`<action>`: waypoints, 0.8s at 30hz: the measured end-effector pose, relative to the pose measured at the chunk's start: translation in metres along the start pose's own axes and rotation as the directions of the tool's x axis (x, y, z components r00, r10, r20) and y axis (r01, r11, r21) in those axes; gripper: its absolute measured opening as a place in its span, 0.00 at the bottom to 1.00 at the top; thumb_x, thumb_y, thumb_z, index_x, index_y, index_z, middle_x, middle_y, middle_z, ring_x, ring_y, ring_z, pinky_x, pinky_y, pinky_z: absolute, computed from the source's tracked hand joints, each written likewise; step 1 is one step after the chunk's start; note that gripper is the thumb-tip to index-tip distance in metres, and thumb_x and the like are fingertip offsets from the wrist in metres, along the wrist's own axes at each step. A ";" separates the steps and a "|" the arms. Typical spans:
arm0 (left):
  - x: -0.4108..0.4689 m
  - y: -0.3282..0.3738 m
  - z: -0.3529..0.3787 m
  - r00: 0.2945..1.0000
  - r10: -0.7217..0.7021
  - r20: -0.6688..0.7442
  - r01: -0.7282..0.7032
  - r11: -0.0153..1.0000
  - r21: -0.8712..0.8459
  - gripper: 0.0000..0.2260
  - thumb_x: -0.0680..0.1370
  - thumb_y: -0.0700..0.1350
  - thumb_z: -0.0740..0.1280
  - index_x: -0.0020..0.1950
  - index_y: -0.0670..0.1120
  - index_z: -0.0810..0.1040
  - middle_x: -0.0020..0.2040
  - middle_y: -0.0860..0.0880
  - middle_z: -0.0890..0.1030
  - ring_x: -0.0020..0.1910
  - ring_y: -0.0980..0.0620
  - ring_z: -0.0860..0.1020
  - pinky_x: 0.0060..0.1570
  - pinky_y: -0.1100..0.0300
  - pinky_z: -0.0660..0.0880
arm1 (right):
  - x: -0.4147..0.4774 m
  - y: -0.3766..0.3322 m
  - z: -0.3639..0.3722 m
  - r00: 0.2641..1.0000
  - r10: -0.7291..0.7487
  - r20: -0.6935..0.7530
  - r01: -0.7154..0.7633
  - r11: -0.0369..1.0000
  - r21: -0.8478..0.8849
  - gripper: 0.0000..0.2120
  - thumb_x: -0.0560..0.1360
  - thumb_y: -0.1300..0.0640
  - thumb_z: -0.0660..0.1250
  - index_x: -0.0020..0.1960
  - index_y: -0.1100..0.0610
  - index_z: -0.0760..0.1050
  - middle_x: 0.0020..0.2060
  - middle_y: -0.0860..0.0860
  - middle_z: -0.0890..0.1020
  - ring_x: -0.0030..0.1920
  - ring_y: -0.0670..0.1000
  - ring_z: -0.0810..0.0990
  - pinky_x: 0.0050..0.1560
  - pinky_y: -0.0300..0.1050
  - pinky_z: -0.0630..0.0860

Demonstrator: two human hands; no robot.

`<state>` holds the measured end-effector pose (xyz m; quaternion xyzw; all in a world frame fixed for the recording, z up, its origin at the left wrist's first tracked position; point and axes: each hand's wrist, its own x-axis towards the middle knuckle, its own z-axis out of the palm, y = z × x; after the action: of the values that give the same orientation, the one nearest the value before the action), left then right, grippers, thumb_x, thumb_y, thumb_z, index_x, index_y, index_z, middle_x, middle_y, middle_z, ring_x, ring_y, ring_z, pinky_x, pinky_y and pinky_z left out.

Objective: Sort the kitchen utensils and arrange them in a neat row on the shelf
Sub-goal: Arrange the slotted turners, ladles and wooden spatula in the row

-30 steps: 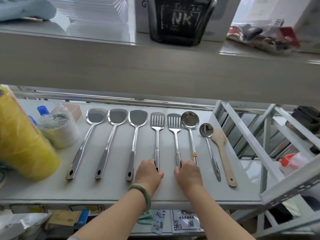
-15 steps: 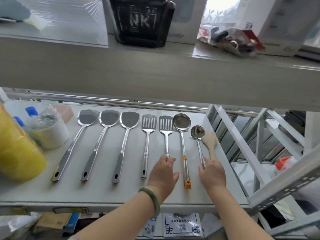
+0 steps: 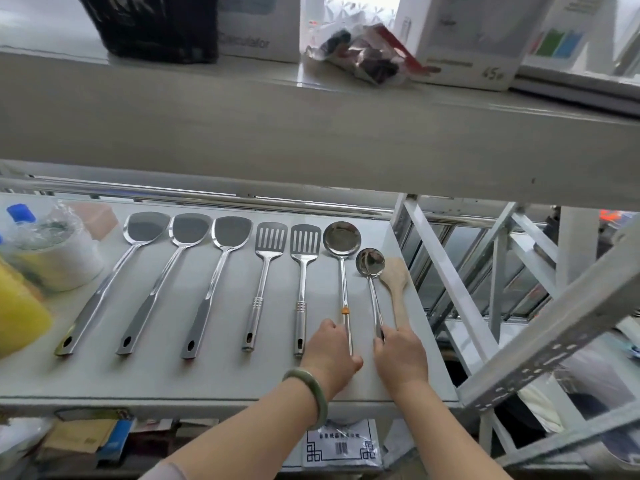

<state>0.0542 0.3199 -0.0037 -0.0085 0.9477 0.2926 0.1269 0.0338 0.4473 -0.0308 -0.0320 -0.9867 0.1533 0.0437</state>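
Several utensils lie side by side on the white shelf (image 3: 221, 379), handles toward me. From the left come three solid steel turners (image 3: 194, 285), two slotted turners (image 3: 264, 285), a large ladle (image 3: 342, 241) with an orange ring, a small ladle (image 3: 370, 262) and a wooden spatula (image 3: 394, 282). My left hand (image 3: 329, 355), with a green bangle on the wrist, is curled over the end of the large ladle's handle. My right hand (image 3: 401, 358) pinches the end of the small ladle's handle and hides the wooden spatula's handle end.
A yellow bundle (image 3: 17, 313), a wrapped white roll (image 3: 52, 254) and a blue-capped bottle (image 3: 20, 213) crowd the shelf's left end. The upper shelf (image 3: 311, 133) overhangs, carrying boxes and a black bag. White rack struts (image 3: 446, 271) run along the right edge.
Both hands have shifted right along the row, from the slotted turners' handles to the two ladles' handles. The small ladle now lies straighter beside the large one.
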 end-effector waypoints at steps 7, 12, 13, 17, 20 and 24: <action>-0.006 0.008 0.012 0.999 -0.009 -0.034 0.009 1.000 -0.012 0.18 0.73 0.47 0.65 0.61 0.43 0.71 0.60 0.43 0.70 0.56 0.44 0.76 0.58 0.55 0.72 | -0.001 0.013 0.001 0.994 -0.020 -0.107 0.031 0.994 0.103 0.14 0.76 0.49 0.61 0.51 0.58 0.77 0.42 0.57 0.79 0.40 0.54 0.73 0.40 0.42 0.65; -0.008 0.009 0.012 0.999 -0.009 -0.031 0.008 1.000 -0.020 0.28 0.74 0.48 0.64 0.73 0.47 0.61 0.64 0.44 0.68 0.60 0.45 0.74 0.59 0.55 0.71 | -0.002 0.036 -0.011 0.993 0.087 -0.076 -0.084 0.996 0.035 0.16 0.75 0.53 0.62 0.60 0.58 0.75 0.43 0.57 0.75 0.40 0.54 0.73 0.42 0.45 0.73; -0.008 0.009 0.011 1.000 -0.009 -0.026 0.008 1.000 -0.022 0.28 0.74 0.48 0.64 0.73 0.47 0.60 0.65 0.44 0.68 0.60 0.45 0.74 0.60 0.55 0.71 | -0.003 0.039 -0.012 0.994 0.100 -0.051 -0.099 0.995 0.031 0.16 0.75 0.53 0.62 0.60 0.58 0.75 0.44 0.56 0.74 0.41 0.54 0.73 0.43 0.46 0.74; -0.009 0.010 0.011 1.000 -0.004 -0.018 0.004 0.999 -0.034 0.28 0.75 0.49 0.63 0.74 0.48 0.60 0.66 0.44 0.68 0.61 0.45 0.74 0.61 0.55 0.71 | -0.008 0.048 -0.014 0.993 0.104 -0.057 -0.106 0.994 -0.019 0.15 0.76 0.53 0.61 0.60 0.57 0.76 0.40 0.53 0.70 0.38 0.51 0.70 0.39 0.42 0.69; -0.009 0.009 0.011 1.000 -0.001 -0.021 0.001 0.999 -0.036 0.28 0.75 0.49 0.63 0.74 0.48 0.59 0.65 0.44 0.68 0.60 0.45 0.74 0.60 0.55 0.71 | -0.012 0.051 -0.014 0.990 0.131 -0.045 -0.132 0.991 -0.034 0.16 0.76 0.54 0.61 0.61 0.57 0.75 0.43 0.55 0.74 0.41 0.53 0.73 0.42 0.45 0.75; -0.008 0.007 0.012 0.999 0.003 -0.041 -0.005 1.000 -0.031 0.28 0.75 0.49 0.63 0.74 0.49 0.59 0.64 0.44 0.69 0.59 0.45 0.75 0.59 0.55 0.72 | -0.016 0.047 -0.017 0.985 0.160 -0.065 -0.164 0.985 -0.053 0.18 0.74 0.53 0.62 0.62 0.58 0.72 0.51 0.57 0.75 0.50 0.55 0.74 0.50 0.47 0.73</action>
<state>0.0644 0.3325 -0.0076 -0.0145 0.9455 0.3072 0.1069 0.0535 0.4960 -0.0303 -0.1180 -0.9831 0.1266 0.0598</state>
